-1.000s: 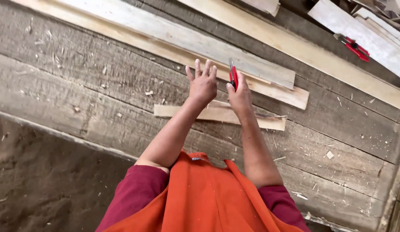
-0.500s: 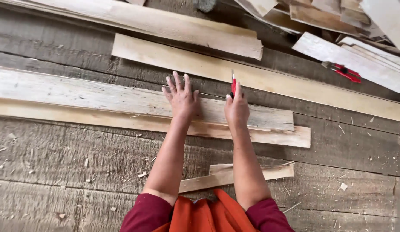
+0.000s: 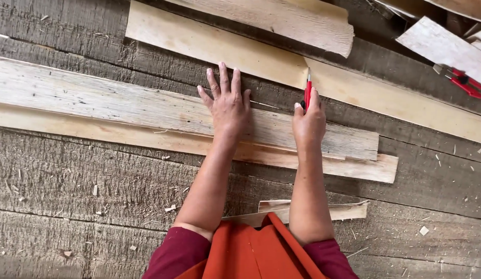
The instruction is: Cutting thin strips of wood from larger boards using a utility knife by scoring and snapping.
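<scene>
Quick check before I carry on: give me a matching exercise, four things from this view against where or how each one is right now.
Things:
1. left hand
2. slim red utility knife
3. short pale wood offcut
4. red-handled tool

States:
A. lying near the right edge of the view, by a whitish board
B. spread flat, palm down, on the long weathered grey plank
C. lying nearest the person, partly hidden behind the forearms
D. gripped in the right hand, tip pointing away from the person

Pairs: 1-B, 2-D, 3-C, 4-A
</scene>
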